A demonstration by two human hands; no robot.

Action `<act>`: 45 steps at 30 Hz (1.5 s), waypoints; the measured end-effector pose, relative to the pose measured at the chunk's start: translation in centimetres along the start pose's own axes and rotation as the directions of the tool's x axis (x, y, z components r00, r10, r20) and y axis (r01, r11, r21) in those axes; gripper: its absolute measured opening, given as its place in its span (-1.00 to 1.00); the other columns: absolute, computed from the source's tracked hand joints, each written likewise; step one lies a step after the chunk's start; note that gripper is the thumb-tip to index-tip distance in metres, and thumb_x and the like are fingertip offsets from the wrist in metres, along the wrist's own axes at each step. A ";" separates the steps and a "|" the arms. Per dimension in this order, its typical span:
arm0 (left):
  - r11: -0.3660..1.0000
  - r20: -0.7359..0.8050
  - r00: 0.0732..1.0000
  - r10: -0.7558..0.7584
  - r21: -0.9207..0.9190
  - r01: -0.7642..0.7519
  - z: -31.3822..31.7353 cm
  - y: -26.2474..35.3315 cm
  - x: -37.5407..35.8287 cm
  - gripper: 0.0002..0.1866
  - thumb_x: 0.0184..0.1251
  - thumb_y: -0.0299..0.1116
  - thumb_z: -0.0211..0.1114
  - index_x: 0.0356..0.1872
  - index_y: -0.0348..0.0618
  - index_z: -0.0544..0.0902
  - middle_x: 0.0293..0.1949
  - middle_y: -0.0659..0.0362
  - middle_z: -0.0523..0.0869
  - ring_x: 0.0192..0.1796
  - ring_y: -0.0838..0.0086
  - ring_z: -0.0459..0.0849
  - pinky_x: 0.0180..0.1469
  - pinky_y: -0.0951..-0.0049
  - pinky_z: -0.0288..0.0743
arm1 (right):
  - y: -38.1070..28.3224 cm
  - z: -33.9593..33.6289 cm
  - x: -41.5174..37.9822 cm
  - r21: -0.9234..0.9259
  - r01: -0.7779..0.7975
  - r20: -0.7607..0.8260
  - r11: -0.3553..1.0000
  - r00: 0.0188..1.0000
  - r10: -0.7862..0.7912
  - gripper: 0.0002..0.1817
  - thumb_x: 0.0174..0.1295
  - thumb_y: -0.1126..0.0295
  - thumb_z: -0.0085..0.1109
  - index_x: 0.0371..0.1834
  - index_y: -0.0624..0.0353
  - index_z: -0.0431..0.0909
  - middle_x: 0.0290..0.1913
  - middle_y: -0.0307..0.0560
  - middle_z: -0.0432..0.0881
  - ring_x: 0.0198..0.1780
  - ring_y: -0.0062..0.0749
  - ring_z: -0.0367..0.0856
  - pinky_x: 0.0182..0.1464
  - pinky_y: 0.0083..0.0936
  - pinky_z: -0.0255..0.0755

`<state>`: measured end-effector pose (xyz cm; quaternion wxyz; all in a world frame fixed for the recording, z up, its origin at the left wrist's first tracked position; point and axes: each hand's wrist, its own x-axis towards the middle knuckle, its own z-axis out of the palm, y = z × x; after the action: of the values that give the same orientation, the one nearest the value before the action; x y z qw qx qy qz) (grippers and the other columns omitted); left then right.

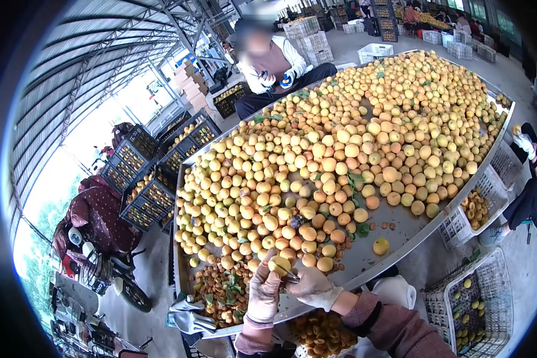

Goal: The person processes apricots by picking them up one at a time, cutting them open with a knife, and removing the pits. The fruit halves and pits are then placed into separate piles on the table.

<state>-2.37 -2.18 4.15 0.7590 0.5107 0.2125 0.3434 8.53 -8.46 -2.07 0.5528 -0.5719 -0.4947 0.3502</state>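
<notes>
My left hand (264, 297), in a pale glove, grips a yellow apricot (279, 265) over the near edge of a metal table (403, 224). My right hand (315, 289), gloved too, is closed around a small metal tool (292, 276), probably a knife, its tip touching the fruit. Its handle is hidden in my fist. Whole apricots (340, 149) are heaped across the table in front of both hands. Left of my left hand lies a pile of brown pits (221, 292) with some leaves. Below my forearms, a container holds opened apricot pieces (322, 334).
Grey gloves (191, 319) lie at the table's near left corner. White crates (495, 286) stand at the right, some with fruit. Across the table sits a person (274, 62); another person's gloved hand (524, 143) shows at right. Black crates (137, 149) and a scooter (104, 262) stand left.
</notes>
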 end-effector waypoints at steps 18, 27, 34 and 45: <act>0.940 -0.103 0.989 0.110 0.334 -0.069 3.4 -0.3 0.2 -0.31 0.01 -0.29 0.57 0.16 -0.34 0.49 -0.07 0.16 0.67 -0.05 0.50 0.61 0.05 0.46 0.51 | -3.4 -2.0 -0.3 0.001 0.139 -0.290 0.990 0.948 -0.133 -0.77 0.06 0.28 0.24 -0.28 0.16 0.61 -0.41 0.12 0.64 -0.31 0.10 0.61 -0.30 -0.24 0.48; 0.601 0.124 0.971 0.205 0.767 -0.225 3.1 2.0 0.6 -0.40 -0.02 -0.51 0.54 0.11 -0.36 0.52 -0.10 0.18 0.67 -0.06 0.54 0.61 0.05 0.48 0.51 | -4.5 -5.6 -0.5 0.533 -0.215 0.269 0.818 0.960 0.077 -0.83 0.06 0.41 0.22 -0.31 0.25 0.59 -0.49 -0.20 0.63 -0.44 -0.60 0.48 -0.36 -0.51 0.40; 0.826 0.140 0.989 0.054 0.550 -0.123 1.0 1.5 0.9 -0.45 0.09 -0.56 0.45 0.15 -0.31 0.47 -0.06 0.19 0.66 -0.04 0.55 0.61 0.05 0.52 0.50 | -4.7 -4.4 -0.4 0.367 -0.246 0.304 0.897 0.943 0.134 -0.84 0.11 0.39 0.22 -0.31 0.25 0.61 -0.60 -0.31 0.52 -0.55 -0.64 0.43 -0.49 -0.60 0.33; 0.220 0.395 0.873 0.284 0.860 -0.461 0.4 0.9 0.1 -0.45 0.08 -0.34 0.47 0.12 -0.15 0.49 -0.13 0.06 0.57 -0.10 0.16 0.62 -0.08 0.27 0.53 | -3.8 -5.2 -0.1 0.496 -0.177 0.098 0.850 0.984 0.148 -0.44 0.15 0.18 0.40 0.09 0.33 0.50 -0.28 -0.23 0.64 -0.34 -0.63 0.56 -0.27 -0.70 0.48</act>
<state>-2.32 -2.15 5.12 0.2293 0.9119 0.1828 0.2873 12.72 -10.43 2.36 0.6368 -0.4378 -0.3517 0.5283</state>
